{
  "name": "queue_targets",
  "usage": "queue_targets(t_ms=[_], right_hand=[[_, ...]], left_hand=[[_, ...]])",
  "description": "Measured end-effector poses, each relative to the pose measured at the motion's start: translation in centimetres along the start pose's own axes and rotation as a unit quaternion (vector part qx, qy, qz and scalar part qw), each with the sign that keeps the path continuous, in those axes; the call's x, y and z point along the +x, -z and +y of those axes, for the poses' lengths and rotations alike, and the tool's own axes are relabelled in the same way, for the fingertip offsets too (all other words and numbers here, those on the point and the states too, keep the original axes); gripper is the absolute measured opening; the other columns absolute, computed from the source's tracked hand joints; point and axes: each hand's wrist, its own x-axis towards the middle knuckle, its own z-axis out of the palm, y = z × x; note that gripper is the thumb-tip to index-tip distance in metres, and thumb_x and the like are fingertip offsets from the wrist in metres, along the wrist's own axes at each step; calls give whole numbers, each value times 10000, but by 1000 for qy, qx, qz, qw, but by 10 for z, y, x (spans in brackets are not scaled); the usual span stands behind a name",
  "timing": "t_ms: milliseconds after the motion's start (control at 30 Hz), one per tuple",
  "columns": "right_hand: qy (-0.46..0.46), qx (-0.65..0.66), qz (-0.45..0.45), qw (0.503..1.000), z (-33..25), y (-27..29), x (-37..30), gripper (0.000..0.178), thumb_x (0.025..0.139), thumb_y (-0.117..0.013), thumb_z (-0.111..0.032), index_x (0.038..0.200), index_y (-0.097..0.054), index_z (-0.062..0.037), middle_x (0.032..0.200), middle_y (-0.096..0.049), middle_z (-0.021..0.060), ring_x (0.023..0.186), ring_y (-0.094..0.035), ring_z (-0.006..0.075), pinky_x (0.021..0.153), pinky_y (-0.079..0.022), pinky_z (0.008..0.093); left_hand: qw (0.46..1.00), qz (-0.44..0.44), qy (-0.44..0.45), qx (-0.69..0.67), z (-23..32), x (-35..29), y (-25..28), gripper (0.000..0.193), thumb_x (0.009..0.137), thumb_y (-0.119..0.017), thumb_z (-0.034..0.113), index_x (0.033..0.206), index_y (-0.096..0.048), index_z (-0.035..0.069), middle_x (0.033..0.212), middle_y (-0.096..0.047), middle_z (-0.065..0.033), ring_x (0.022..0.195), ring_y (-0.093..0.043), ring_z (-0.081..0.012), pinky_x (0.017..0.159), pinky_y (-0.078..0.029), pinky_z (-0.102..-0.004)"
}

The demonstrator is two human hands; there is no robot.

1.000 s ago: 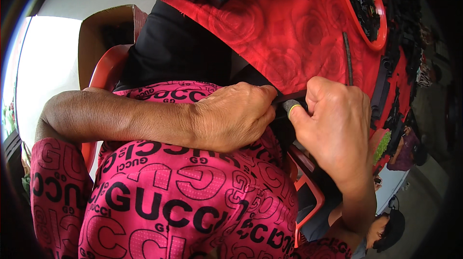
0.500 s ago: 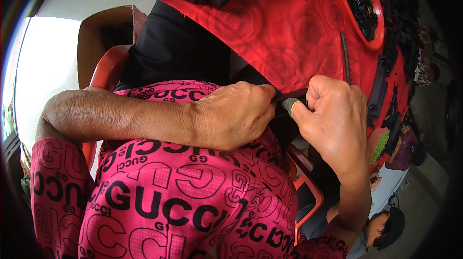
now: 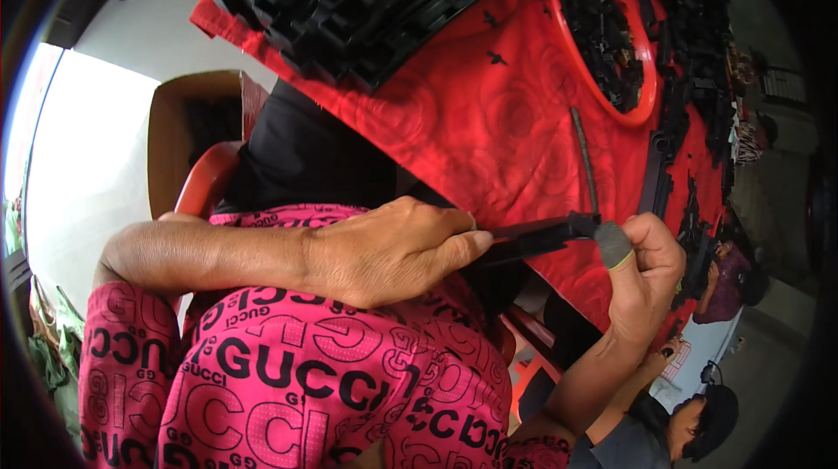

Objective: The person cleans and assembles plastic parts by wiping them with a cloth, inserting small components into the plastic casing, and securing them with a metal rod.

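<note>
My left hand point(image 3: 397, 251) is closed on one end of a long, narrow black plastic part point(image 3: 532, 240), held above my lap. The far end of the part reaches my right hand point(image 3: 648, 273), whose fingers are curled in with the thumb pressed against them. A grey finger sleeve point(image 3: 614, 244) with a yellow edge covers that thumb. What the right fingers grip is hidden. Just beyond them a thin dark rod point(image 3: 583, 155) shows against the red cloth; I cannot tell whether it lies there or is held.
Black moulded parts point(image 3: 349, 11) are stacked on the red tablecloth point(image 3: 463, 129). A red-rimmed basket point(image 3: 648, 89) holds small black pieces, with more black parts point(image 3: 698, 50) beyond. A cardboard box point(image 3: 196, 94) stands left, behind my red chair point(image 3: 209, 177). A co-worker point(image 3: 672, 425) sits at lower right.
My hands have moved apart, and more of the black plastic part shows between them. The right hand is lower and farther right. The whole view has shifted, showing more of the stacked parts.
</note>
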Motion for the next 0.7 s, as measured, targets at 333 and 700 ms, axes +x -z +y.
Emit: queue_targets(t_ms=[333, 700], right_hand=[[-79, 29, -6, 996, 80, -19, 25, 95, 956, -644, -22, 908, -708, 28, 706, -564, -72, 654, -465, 8, 556, -354, 233], [-76, 87, 3, 993, 66, -46, 38, 182, 983, -604, -73, 1081, -709, 39, 798, -665, 43, 713, -615, 82, 623, -478, 258]], left_hand=[[990, 35, 61, -121, 16, 5, 42, 428, 1122, -499, 372, 1350, -547, 13, 1002, -602, -31, 931, -593, -98, 821, -502, -276], [928, 246, -151, 237, 17, 35, 47, 459, 907, -775, 176, 1309, -596, 49, 1052, -641, -150, 958, -663, -329, 842, -533, -422]])
